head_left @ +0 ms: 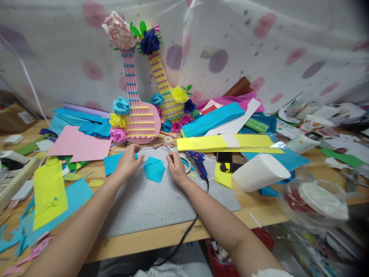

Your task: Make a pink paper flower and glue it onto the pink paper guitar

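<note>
My left hand [131, 161] hovers at or just above a flat blue paper piece [112, 164], its thumb apart from the curled fingers and nothing visible in its grasp. A folded blue paper pentagon [154, 169] lies on the grey cutting mat [135, 211] between my hands. To its right, my right hand [176, 166] is closed around what look like scissors [169, 147]. Their metal tip shows beyond the fingers, and a ring-shaped handle seems to show on the other side; the palm hides the middle.
A blue glue gun [198, 161] with a black cord stands right of my right hand. Two paper-flower-decorated instrument models, pink [144, 119] and yellow [161, 77], lean behind. Yellow strips [201, 143], a white paper roll [253, 175] and pink sheets [82, 142] surround the mat.
</note>
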Available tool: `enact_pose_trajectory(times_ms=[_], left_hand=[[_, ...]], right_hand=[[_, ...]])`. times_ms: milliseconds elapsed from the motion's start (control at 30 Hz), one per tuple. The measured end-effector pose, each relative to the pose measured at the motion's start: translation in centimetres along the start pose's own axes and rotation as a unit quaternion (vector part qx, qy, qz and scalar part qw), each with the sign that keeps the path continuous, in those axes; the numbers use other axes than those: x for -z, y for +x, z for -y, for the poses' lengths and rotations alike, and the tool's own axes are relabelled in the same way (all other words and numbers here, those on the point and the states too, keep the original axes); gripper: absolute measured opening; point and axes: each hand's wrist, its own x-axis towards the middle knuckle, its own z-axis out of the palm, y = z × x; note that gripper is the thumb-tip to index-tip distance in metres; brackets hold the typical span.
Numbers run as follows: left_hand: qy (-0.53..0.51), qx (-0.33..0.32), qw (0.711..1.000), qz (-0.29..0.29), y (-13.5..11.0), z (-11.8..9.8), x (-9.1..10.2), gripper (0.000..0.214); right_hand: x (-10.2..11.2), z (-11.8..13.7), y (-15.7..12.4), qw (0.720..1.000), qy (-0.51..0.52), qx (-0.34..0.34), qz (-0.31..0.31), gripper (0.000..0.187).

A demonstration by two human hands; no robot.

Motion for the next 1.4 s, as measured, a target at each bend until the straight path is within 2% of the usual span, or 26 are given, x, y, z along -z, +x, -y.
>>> enact_pose_trajectory(times_ms=[200, 400, 533, 667, 800, 933, 1033, 1167, 1267, 1400], left_hand=[[-0.007, 0.061, 0.986, 0.152, 1.9, -0.9, -1.8, 0.041], [0.070, 0.076, 0.966, 0.235, 2.9, -2.8, -2.7, 0.052], [0.102, 0.103, 0.958, 0.248, 3.5, -3.2, -2.8, 0.050], [0.102, 0.106, 0.955, 0.258, 2.9, -3.0, -2.8, 0.031], [0.098, 0.078, 0.956, 0.264, 2.0, -3.1, -2.7, 0.020], [0.095, 0.028, 0.955, 0.279, 1.9, -3.7, -2.8, 0.027], [0.094, 0.023, 0.952, 0.290, 2.0, -3.9, -3.0, 0.034], [0.081, 0.025, 0.951, 0.298, 1.7, -3.4, -2.8, 0.017], [0.062, 0.029, 0.956, 0.284, 0.8, -2.6, -2.1, 0.010], [0.020, 0.059, 0.973, 0.222, -0.9, -1.8, -1.2, 0.010]], right_hand=[[0.3, 0.3, 0.0, 1.000, 0.013, -0.006, 0.010, 0.013], [0.3, 0.4, 0.1, 1.000, 0.018, -0.006, 0.014, 0.012], [0.4, 0.3, 0.0, 1.000, 0.023, -0.009, 0.016, 0.011], [0.4, 0.3, 0.0, 1.000, 0.016, -0.002, 0.024, 0.010], [0.3, 0.2, 0.0, 0.999, 0.004, 0.012, 0.036, 0.008], [0.4, 0.1, 0.1, 0.999, -0.002, 0.019, 0.033, 0.008], [0.5, 0.0, 0.1, 0.999, -0.011, 0.016, 0.035, 0.007], [0.6, -0.1, 0.2, 0.998, -0.021, 0.004, 0.059, 0.010], [0.9, 0.2, 0.3, 0.996, -0.039, 0.000, 0.083, 0.014], [1.4, 0.9, 0.2, 0.987, -0.077, 0.043, 0.133, 0.017]])
